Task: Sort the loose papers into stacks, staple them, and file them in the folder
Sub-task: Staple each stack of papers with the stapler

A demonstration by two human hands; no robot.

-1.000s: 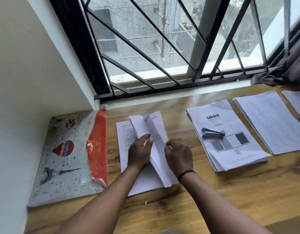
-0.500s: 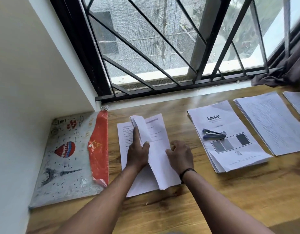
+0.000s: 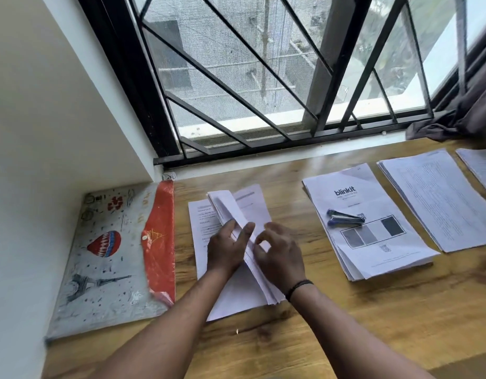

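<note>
While both forearms reach in from the near edge, the left hand (image 3: 226,248) lies palm down on the left side of a stack of papers (image 3: 257,272), its thumb and fingers pinching a lifted bundle of sheets whose top edge curls up and away toward the window. The right hand (image 3: 280,255) meets it from the other side, fingers bent and thumb raised, gripping the same bundle along its right edge; a dark band (image 3: 298,286) circles that wrist. Under the stack lies a single printed sheet (image 3: 202,228), showing at its left. All of this rests on a wooden desk (image 3: 345,324) that runs up to a white sill below a window with black bars (image 3: 236,86); a white wall (image 3: 45,105) closes the left side, and a dark curtain (image 3: 460,119) bunches at the far right. From left to right, there is one folder (image 3: 110,255), flat by the wall, printed with a balloon and a tower and closed by a red flap, apart from the held stack; then the held stack; then a second stack (image 3: 373,258) headed "blinkit", with one blue stapler (image 3: 344,216) lying on it; then a third stack (image 3: 438,203) of text pages just beside it; and a fourth (image 3: 482,165), cut by the right edge. That makes four stacks, one folder, one stapler.
</note>
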